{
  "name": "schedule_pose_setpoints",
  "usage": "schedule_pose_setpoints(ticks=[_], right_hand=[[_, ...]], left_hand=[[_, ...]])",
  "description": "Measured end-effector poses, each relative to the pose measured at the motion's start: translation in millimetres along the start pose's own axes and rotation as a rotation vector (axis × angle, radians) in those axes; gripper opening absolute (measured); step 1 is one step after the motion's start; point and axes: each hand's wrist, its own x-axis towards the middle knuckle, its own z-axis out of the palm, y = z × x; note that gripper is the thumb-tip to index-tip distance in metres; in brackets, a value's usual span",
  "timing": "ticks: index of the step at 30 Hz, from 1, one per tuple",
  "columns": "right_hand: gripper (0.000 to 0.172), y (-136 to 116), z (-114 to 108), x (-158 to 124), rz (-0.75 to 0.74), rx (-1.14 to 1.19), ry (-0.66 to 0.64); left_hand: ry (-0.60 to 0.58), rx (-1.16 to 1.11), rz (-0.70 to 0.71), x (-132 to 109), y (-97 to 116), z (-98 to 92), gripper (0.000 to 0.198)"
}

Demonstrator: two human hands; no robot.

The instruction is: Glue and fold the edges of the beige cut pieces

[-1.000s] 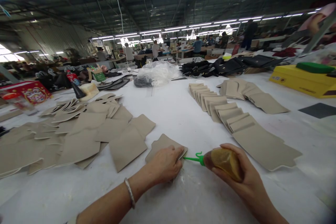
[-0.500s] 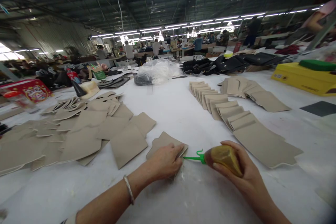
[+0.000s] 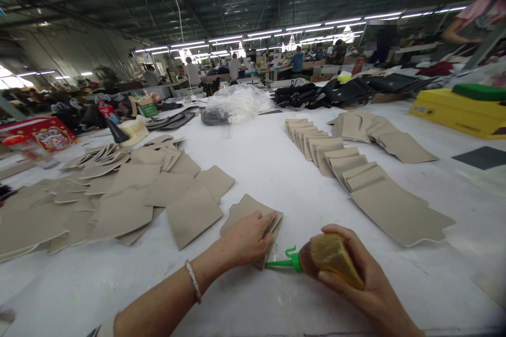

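Observation:
My left hand [image 3: 245, 239] presses down on a beige cut piece [image 3: 247, 209] lying on the white table [image 3: 269, 168], fingers curled over its near edge. A bangle sits on that wrist. My right hand [image 3: 351, 279] is wrapped round an amber glue bottle [image 3: 328, 259] with a green nozzle [image 3: 281, 262]. The nozzle tip touches the near right edge of the piece, just under my left fingers.
Many loose beige pieces [image 3: 118, 195] are spread at the left. Two fanned rows of beige pieces [image 3: 356, 168] lie at the right. A clear plastic bag [image 3: 237, 104], black goods [image 3: 340, 92], a yellow box [image 3: 454, 110] and a red box [image 3: 43, 134] stand farther back. People work at distant tables.
My right hand has drawn the bottle toward me and a little left, so the nozzle tip has run down the piece's right edge. My left hand stays on the piece.

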Motion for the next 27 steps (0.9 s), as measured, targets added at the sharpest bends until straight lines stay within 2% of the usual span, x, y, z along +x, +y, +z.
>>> schedule_pose_setpoints(ticks=[5,9,14,19,27], right_hand=[[0.05,4.3,0.2,-1.7,-0.014,-0.045,0.032],[0.051,6.0,3.4,-5.6,0.013,0.026,-0.012],[0.05,12.9,0.7,-5.7,-0.053,-0.092,0.028],[0.053,8.6,7.2,-9.0,-0.004,0.034,-0.004],[0.05,8.7,-4.3,12.0,-0.065,-0.145,0.146]], left_hand=[[-0.01,-0.012,-0.02,-0.5,0.1,-0.3,0.052],[-0.014,-0.02,-0.021,-1.5,0.8,-0.6,0.054],[-0.005,-0.016,-0.02,-0.9,0.4,1.2,0.051],[-0.01,-0.004,-0.019,-0.4,-0.3,3.1,0.053],[-0.031,-0.011,-0.005,1.0,-0.4,-0.1,0.051]])
